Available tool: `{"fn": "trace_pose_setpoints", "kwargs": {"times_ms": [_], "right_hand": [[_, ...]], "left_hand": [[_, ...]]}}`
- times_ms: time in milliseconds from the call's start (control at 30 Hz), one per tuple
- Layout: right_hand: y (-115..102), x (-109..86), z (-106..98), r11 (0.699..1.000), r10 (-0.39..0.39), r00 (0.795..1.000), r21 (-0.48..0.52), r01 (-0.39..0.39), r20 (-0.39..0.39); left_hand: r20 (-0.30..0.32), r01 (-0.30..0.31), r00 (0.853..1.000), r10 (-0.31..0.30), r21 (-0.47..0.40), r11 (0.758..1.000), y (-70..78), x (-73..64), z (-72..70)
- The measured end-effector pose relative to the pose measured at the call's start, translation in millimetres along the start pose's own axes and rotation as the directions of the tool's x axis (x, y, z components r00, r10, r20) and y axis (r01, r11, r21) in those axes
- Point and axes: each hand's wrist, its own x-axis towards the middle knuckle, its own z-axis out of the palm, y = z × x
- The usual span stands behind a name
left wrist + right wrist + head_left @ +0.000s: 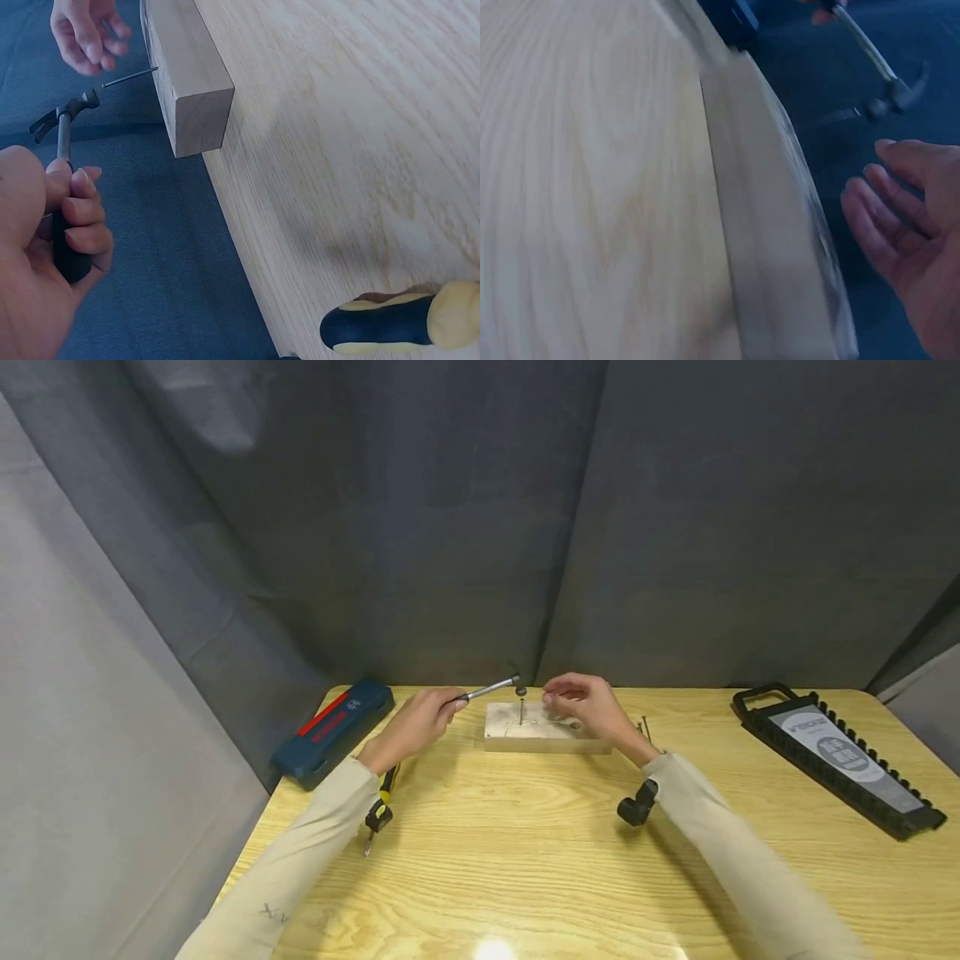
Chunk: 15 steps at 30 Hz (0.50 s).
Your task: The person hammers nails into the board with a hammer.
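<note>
Nail [522, 713]: upright in the wooden block [543, 745], shank mostly exposed; I judge it started, with most driving left.
Claw hammer [64, 139]: head just above the nail, apart.
Left hand [422, 718]: I see fingers curled round the hammer.
Right hand [591, 705]: fingers loosely bent, slightly apart, pinching nothing, near the nail.

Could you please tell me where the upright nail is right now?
In the head view, the nail stands upright in the wooden block, toward the left end of its top face, with the head of the hammer just above it.
</note>
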Motion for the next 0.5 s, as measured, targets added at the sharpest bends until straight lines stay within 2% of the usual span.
{"fn": "trace_pose_setpoints", "kwargs": {"times_ms": [167, 367, 500], "right_hand": [[4, -11.1, -26, 0.991, 0.016, 0.999, -0.133, -0.022, -0.046], [14, -26.8, -55, 0.961, 0.044, 0.994, -0.266, -0.071, -0.104], [23, -45.0, -80, 0.932, 0.136, 0.982, -0.321, -0.171, -0.129]], "left_hand": [[0.002, 0.020, 1.000, -0.020, 0.038, 0.999, -1.6, -3.1, -0.2], [-0.062, -0.005, 0.998, 0.013, 0.132, 0.991, -0.5, -3.4, -1.3], [-0.070, -0.016, 0.997, 0.025, 0.136, 0.991, 2.0, -1.0, 0.3]]}}
